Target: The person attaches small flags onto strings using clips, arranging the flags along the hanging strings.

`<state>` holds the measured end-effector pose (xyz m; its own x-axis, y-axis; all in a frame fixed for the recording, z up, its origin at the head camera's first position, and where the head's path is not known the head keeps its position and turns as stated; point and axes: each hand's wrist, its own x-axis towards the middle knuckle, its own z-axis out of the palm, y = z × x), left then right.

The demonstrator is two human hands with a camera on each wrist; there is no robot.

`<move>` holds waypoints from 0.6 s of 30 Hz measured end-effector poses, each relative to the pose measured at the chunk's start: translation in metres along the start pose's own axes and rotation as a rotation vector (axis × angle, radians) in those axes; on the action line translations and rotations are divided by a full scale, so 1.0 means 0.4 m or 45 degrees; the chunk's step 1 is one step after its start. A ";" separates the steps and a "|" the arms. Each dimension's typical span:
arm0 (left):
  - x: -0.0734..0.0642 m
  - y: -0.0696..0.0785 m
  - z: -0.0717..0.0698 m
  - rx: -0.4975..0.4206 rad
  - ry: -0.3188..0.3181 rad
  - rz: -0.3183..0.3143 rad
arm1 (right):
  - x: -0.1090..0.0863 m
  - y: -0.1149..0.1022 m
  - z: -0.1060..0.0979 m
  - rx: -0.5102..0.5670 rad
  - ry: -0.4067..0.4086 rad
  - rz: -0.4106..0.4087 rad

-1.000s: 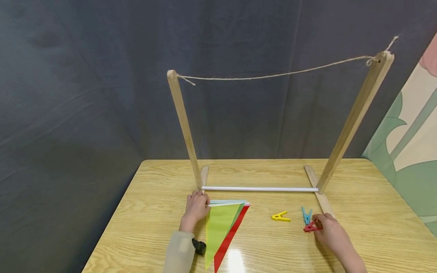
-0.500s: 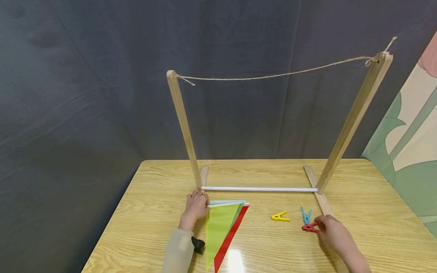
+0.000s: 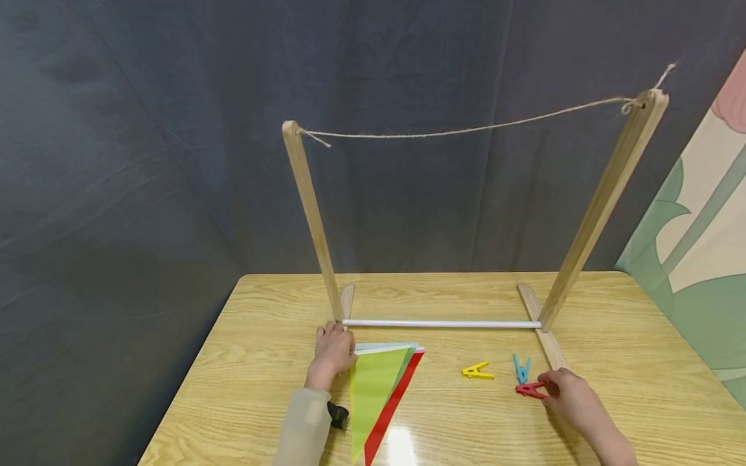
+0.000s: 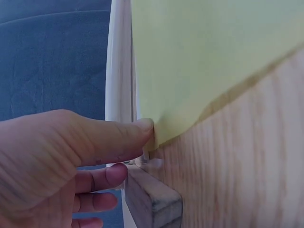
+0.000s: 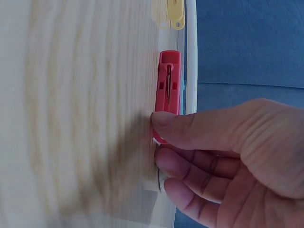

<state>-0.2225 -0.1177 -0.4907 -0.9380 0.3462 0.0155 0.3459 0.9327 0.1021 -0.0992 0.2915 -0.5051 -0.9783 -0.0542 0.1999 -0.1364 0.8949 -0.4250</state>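
In the head view my left hand (image 3: 335, 348) pinches the upper left corner of a stack of triangular pennants (image 3: 375, 382). Yellow-green lies on top, with red, green and pale blue edges showing beneath. The left wrist view has my thumb on the corner of the yellow pennant (image 4: 175, 61), fingers curled below. At the right, my right hand (image 3: 574, 398) pinches the handle end of a red clothespin (image 3: 530, 389) low at the table. Just behind it lies a blue clothespin (image 3: 521, 369), and a yellow clothespin (image 3: 478, 371) is farther left.
A wooden frame stands on the table (image 3: 443, 298): left post (image 3: 311, 207), right post (image 3: 606, 207), white crossbar (image 3: 443, 323). Slack twine (image 3: 419, 136) joins the post tops. The right foot (image 3: 550, 346) extends toward my right hand. A dark curtain (image 3: 396, 213) hangs behind.
My right hand has shifted slightly right, its fingers now at the red clothespin's handle end. The clothespin has turned to lie more level. My left hand and the pennants stay nearly still.
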 end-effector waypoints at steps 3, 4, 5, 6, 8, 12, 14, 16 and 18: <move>0.001 -0.006 -0.001 -0.040 -0.009 0.009 | -0.001 0.002 -0.003 0.014 -0.013 -0.005; 0.001 -0.008 -0.001 -0.059 -0.009 0.014 | -0.001 0.003 -0.004 0.019 -0.015 -0.009; 0.001 -0.009 -0.001 -0.078 -0.010 0.020 | -0.002 0.004 -0.004 0.023 -0.019 -0.012; 0.000 -0.011 -0.002 -0.097 -0.007 0.026 | -0.002 0.005 -0.005 0.029 -0.024 -0.015; 0.001 -0.014 -0.001 -0.130 -0.006 0.036 | -0.004 0.007 -0.006 0.034 -0.030 -0.017; 0.002 -0.020 0.003 -0.163 -0.004 0.051 | -0.006 0.011 -0.004 0.037 -0.018 -0.037; 0.004 -0.022 0.005 -0.174 -0.010 0.050 | -0.007 0.012 -0.002 0.037 -0.001 -0.051; 0.005 -0.025 0.008 -0.192 -0.006 0.055 | -0.007 0.013 0.000 0.038 0.017 -0.060; 0.004 -0.027 0.009 -0.200 0.001 0.062 | -0.007 0.014 0.002 0.037 0.030 -0.070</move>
<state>-0.2277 -0.1268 -0.4954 -0.9202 0.3906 0.0249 0.3837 0.8875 0.2553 -0.0972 0.2964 -0.5088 -0.9652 -0.0923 0.2446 -0.1949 0.8777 -0.4378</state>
